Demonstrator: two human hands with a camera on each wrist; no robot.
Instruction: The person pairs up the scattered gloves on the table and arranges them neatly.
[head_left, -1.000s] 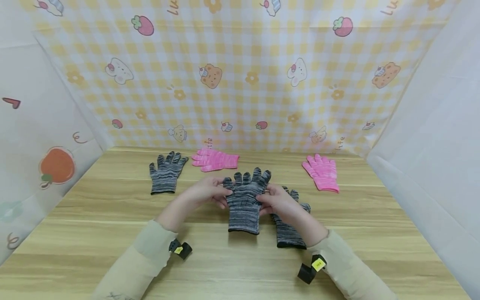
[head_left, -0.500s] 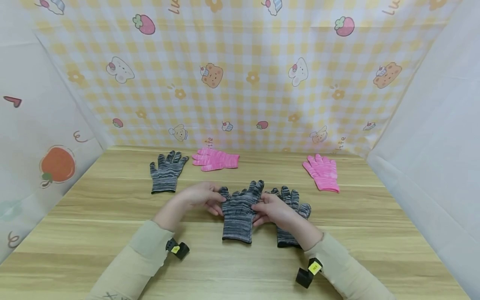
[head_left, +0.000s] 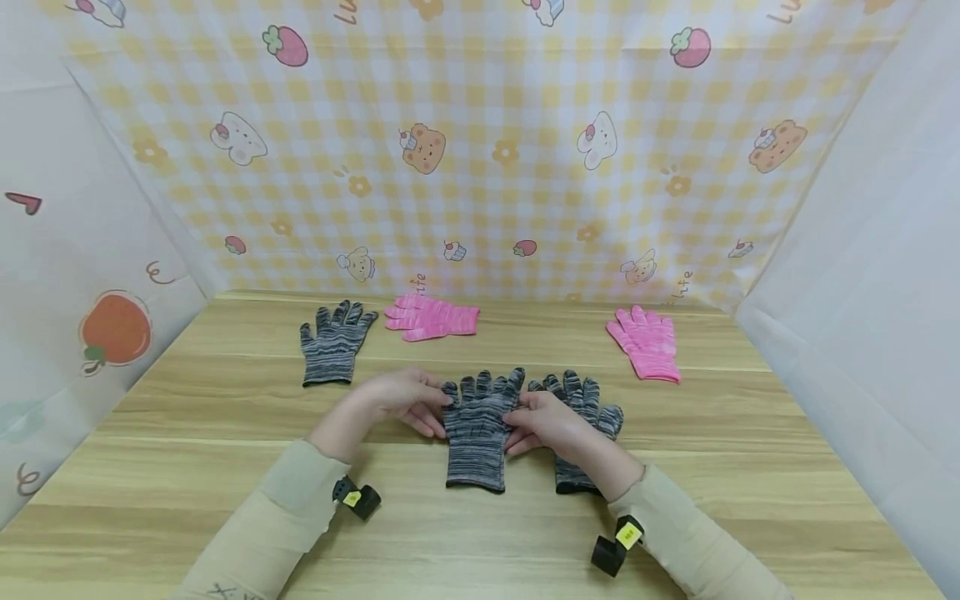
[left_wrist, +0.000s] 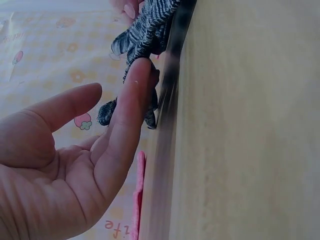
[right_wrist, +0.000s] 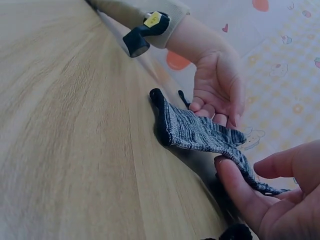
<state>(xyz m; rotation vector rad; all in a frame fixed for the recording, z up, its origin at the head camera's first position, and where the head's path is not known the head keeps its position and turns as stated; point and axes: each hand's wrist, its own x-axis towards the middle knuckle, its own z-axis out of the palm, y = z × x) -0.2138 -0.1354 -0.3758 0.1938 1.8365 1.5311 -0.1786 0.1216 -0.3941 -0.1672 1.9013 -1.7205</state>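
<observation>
A black-and-grey striped knit glove (head_left: 477, 446) lies between my hands in the head view, cuff toward me. My right hand (head_left: 555, 425) pinches its right edge, thumb above and fingers beneath, as the right wrist view shows. My left hand (head_left: 401, 400) is at the left edge, fingertips against the glove. In the left wrist view its thumb stands apart from the long, nearly straight fingers (left_wrist: 125, 120). The cuff (right_wrist: 162, 120) is close over the table in the right wrist view. A second striped glove (head_left: 587, 408) lies partly hidden under my right hand and wrist.
Another striped glove (head_left: 330, 350) lies at the back left. A pink glove (head_left: 435, 318) lies on its side near the back edge, and another pink glove (head_left: 648, 346) at the back right. A checked cloth (head_left: 480, 200) hangs behind the wooden table (head_left: 450, 550).
The striped glove between my hands has come down toward the table and a little toward me. Its fingers, bunched half a second ago, are now more spread. The other gloves stay put.
</observation>
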